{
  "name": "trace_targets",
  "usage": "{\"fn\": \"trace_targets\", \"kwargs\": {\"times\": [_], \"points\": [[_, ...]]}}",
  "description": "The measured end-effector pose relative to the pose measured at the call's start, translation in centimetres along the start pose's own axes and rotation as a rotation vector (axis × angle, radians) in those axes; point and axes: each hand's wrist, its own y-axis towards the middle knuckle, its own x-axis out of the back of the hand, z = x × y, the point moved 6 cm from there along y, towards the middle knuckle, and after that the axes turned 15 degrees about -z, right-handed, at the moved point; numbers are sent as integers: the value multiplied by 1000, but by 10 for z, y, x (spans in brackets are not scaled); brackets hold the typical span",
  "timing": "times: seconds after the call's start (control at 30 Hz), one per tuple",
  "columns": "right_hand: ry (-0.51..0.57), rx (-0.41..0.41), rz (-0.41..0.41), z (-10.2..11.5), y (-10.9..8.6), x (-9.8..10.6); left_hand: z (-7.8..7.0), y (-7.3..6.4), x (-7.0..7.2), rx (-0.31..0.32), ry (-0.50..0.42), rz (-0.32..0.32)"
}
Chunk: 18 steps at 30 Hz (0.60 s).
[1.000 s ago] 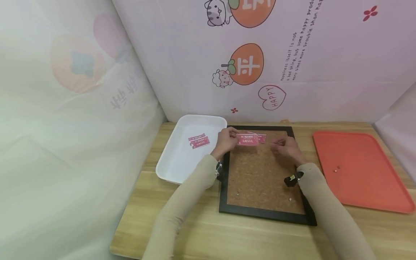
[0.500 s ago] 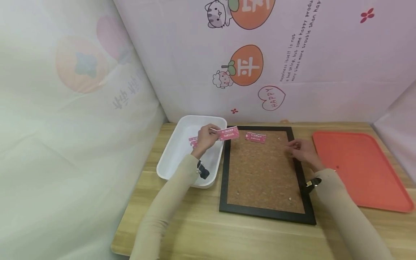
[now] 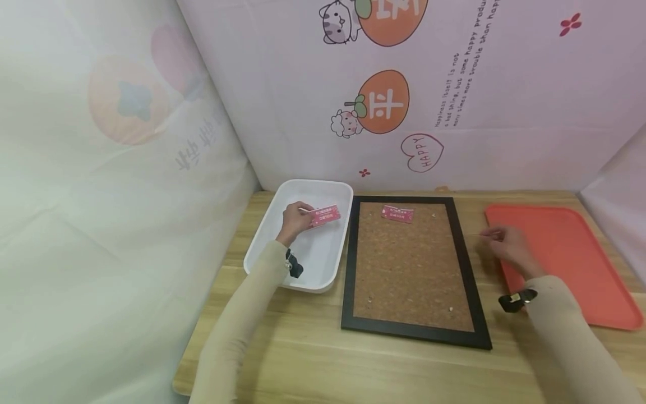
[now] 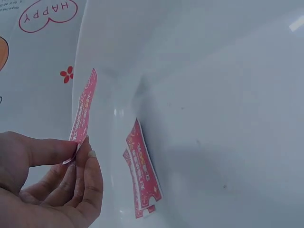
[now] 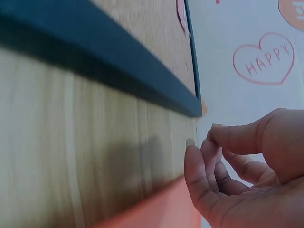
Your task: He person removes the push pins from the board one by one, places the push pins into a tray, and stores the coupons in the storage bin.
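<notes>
My left hand pinches a pink printed coupon between thumb and fingers, above the white tray. Below it, the left wrist view shows pink coupons overlapping on the tray floor. Another pink coupon lies at the top of the black-framed corkboard. Between the corkboard and the red tray, my right hand has thumb and fingertips pressed together. A faint thin line, seemingly a pin, sticks out from those fingertips; its head is hidden.
Small pins sit near the corkboard's corners. All of it rests on a wooden table. A printed cloth hangs behind the table, and pale cloth stands at the left side.
My left hand has carried its coupon leftward from the corkboard to over the white tray. My right hand has moved right, off the board to the red tray's near edge, fingertips still together.
</notes>
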Motion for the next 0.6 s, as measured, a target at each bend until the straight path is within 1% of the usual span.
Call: {"fn": "trace_targets", "kwargs": {"times": [0.07,0.17,0.3,0.4,0.5,0.6], "points": [[-5,-9,1,-6,-3,6,6,2,1,18,1,-1],[-12,-36,12,-14,-6,14,15,5,4,42,26,-11],[-69,-59,2,-23,-13,23,26,9,7,60,105,-28],[-72,-68,6,-30,-18,28,32,12,7,65,144,-26],[-52,-74,16,-37,-23,33,37,14,7,69,152,-14],[-59,-81,10,-43,-25,37,41,15,7,67,165,-9]]}}
